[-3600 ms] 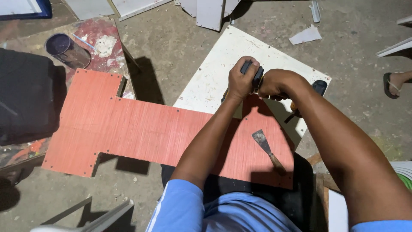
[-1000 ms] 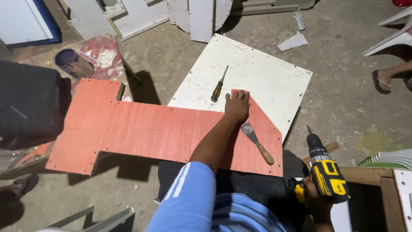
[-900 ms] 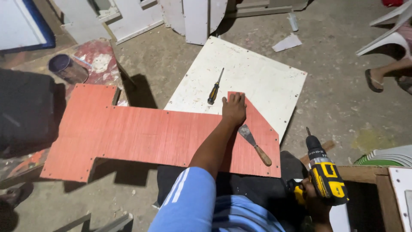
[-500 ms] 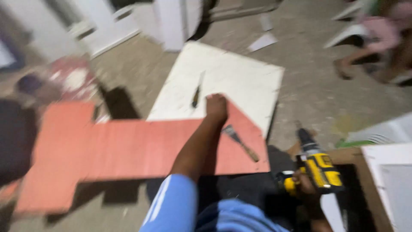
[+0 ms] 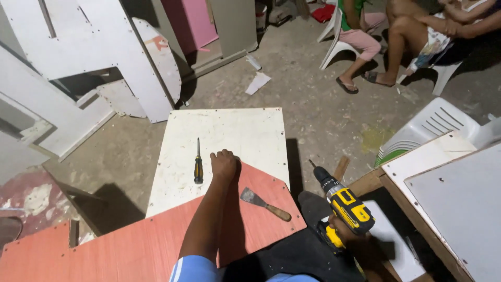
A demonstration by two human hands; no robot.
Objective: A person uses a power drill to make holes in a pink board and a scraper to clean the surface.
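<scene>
Your right hand (image 5: 342,235) is wrapped around the grip of the yellow and black drill (image 5: 342,203), low on the right with its bit pointing up and away from you, over the floor (image 5: 334,115) between the boards and the wooden frame (image 5: 365,183). The drill looks dense and rigid, heaviest at the battery end, so hold the handle close above the battery, never the bit. Your left hand (image 5: 224,164) is curled loosely, gripping nothing, pressing down where the red board (image 5: 156,245) overlaps the white board (image 5: 229,136). The red board looks thin, stiff and smooth, likely to slide unless pinned flat. Just left of that hand a screwdriver (image 5: 198,164) lies on the white board; to its right a scraper (image 5: 263,203) rests on the red board. Farther off, white panels (image 5: 78,47) lean on the left, and people sit on plastic chairs (image 5: 339,42) far right.
</scene>
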